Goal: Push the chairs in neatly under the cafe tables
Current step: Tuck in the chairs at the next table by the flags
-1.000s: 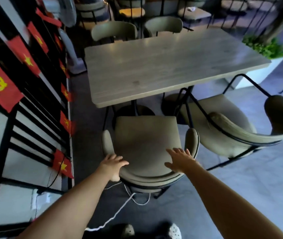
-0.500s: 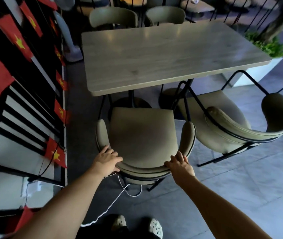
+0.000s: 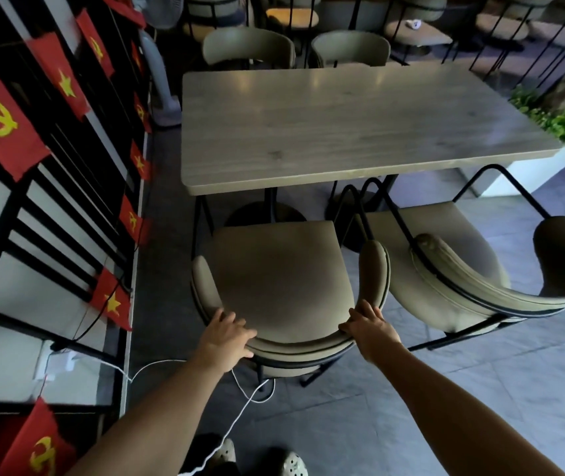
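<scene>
Landmark: the grey wooden cafe table [image 3: 360, 125], everything below placed against it.
Near chair [image 3: 281, 283]: padded olive armchair at the table's near-left edge, seat front just short of the tabletop edge, not yet tucked under.
Left hand [image 3: 226, 340]: its grip is closed over the left curve of that chair's backrest, fingers wrapped on the top edge.
Right hand [image 3: 372, 329]: its grip is closed on the right curve of the same backrest, fingers over the rim.
Second chair [image 3: 473, 280]: at the table's near-right edge, turned askew, its arm just beside the near chair's right arm; still needs straightening.
Far chairs [image 3: 250, 46]: two behind the table's far edge, already tucked in.
White cable [image 3: 240, 403]: loops on the floor under the near chair's back legs, running away from the table towards the wall.
Risk, cable: a leg could drag or snag the cable as the chair slides.
Risk, arms: a crooked push may knock the near chair into the second chair or the black table legs [image 3: 382, 190].
Risk, height: whether the arms clear the tabletop cannot be told.
</scene>
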`<state>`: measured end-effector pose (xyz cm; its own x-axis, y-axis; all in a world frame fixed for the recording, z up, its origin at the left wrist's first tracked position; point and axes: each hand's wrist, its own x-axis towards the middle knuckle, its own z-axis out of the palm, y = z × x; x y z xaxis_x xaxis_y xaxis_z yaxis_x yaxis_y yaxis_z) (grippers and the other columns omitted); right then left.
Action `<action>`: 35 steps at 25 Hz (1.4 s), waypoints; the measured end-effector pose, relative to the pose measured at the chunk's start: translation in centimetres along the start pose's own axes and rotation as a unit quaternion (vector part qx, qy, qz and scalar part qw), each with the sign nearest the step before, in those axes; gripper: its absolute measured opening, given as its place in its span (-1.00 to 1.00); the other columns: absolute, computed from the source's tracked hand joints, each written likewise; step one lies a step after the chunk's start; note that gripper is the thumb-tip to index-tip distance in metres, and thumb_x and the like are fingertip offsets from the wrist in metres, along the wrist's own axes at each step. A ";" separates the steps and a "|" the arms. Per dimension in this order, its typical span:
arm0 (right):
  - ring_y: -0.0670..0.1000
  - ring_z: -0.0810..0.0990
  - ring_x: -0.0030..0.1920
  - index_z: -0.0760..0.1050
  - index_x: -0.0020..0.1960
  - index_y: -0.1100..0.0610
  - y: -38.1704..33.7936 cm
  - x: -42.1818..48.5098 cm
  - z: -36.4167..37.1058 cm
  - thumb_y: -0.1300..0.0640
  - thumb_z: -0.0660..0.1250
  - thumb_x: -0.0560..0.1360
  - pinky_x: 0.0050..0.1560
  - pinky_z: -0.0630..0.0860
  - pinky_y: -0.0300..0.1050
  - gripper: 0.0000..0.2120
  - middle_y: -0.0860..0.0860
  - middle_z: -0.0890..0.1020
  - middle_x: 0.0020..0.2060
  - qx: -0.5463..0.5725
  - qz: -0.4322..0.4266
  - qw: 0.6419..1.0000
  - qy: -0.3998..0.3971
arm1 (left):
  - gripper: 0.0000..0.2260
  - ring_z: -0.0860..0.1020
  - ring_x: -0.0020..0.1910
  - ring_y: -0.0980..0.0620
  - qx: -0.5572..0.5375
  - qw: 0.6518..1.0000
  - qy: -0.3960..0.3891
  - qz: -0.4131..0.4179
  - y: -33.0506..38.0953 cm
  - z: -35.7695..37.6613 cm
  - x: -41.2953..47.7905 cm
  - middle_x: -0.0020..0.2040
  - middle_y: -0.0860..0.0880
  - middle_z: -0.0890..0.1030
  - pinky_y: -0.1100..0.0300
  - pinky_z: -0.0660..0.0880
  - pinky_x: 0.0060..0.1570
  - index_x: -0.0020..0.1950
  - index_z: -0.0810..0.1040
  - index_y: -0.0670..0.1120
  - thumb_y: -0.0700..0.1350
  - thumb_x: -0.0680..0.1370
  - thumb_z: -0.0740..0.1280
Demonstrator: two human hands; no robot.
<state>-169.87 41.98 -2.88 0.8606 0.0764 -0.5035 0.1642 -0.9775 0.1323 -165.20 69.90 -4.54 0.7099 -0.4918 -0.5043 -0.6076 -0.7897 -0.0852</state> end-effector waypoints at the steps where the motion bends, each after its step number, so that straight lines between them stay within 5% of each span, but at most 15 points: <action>1: 0.23 -0.04 0.54 0.29 0.45 0.00 0.3 0.2 -0.3 0.31 0.24 0.55 0.50 0.08 0.15 -0.48 0.10 0.28 0.44 -0.001 -0.004 1.000 -0.001 | -0.60 0.33 0.36 -0.16 -0.006 1.000 0.001 -0.006 0.1 0.0 0.2 0.31 -0.08 0.48 -0.13 0.03 0.47 0.36 0.40 0.03 0.12 0.56 0.22; 15: 0.20 -0.02 0.54 0.30 0.44 -0.02 1.5 1.4 -0.3 0.29 0.25 0.54 0.51 0.04 0.17 -0.49 0.08 0.31 0.43 0.009 -0.012 1.000 -0.009 | -0.49 0.28 0.43 -0.12 -0.062 0.996 -0.067 -0.001 -0.5 -1.2 1.7 0.40 -0.08 0.40 -0.10 -0.06 0.51 0.46 0.28 0.05 0.16 0.54 0.23; 18: 0.19 0.00 0.54 0.31 0.44 -0.04 1.6 2.0 -1.0 0.31 0.26 0.52 0.54 -0.03 0.18 -0.46 0.05 0.34 0.44 0.039 -0.015 0.998 -0.054 | -0.45 0.32 0.41 -0.09 -0.134 0.988 -0.082 -0.001 -1.3 -2.3 1.5 0.40 -0.05 0.42 -0.01 0.06 0.49 0.44 0.32 0.05 0.15 0.49 0.32; 22: 0.11 0.23 0.49 0.26 0.47 -0.01 0.9 2.7 -4.3 0.34 0.31 0.47 0.51 0.13 0.10 -0.37 0.05 0.36 0.44 0.150 -0.012 0.985 -0.081 | -0.49 0.39 0.38 -0.05 -0.293 0.954 -0.051 -0.033 -3.7 -5.4 0.3 0.43 -0.03 0.40 0.09 0.31 0.37 0.42 0.36 0.02 0.08 0.50 0.34; 27: 0.15 0.41 0.37 0.23 0.48 0.00 -2.9 6.6 -12.2 0.14 0.20 0.56 0.36 0.38 0.08 -0.51 0.10 0.39 0.43 0.201 0.009 0.979 0.017 | -0.58 0.34 0.42 -0.05 -0.355 0.930 0.049 -0.077 -10.4 -10.3 -1.1 0.45 -0.04 0.36 0.11 0.28 0.36 0.41 0.39 -0.03 0.01 0.56 0.29; 35: 0.17 0.38 0.38 0.23 0.49 0.01 -12.9 16.7 -29.6 0.13 0.16 0.58 0.30 0.40 0.02 -0.52 0.11 0.41 0.40 0.258 -0.028 0.954 0.151 | -0.60 0.40 0.36 -0.02 -0.287 0.947 0.113 -0.091 -31.8 -16.7 -1.9 0.42 -0.02 0.39 0.16 0.32 0.30 0.39 0.41 -0.03 0.01 0.57 0.28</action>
<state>-143.31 61.65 12.31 0.9700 0.1083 -0.2178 0.0223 -0.9312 -0.3639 -141.28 89.86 13.50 0.8814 -0.3438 -0.3240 -0.2205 -0.9059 0.3616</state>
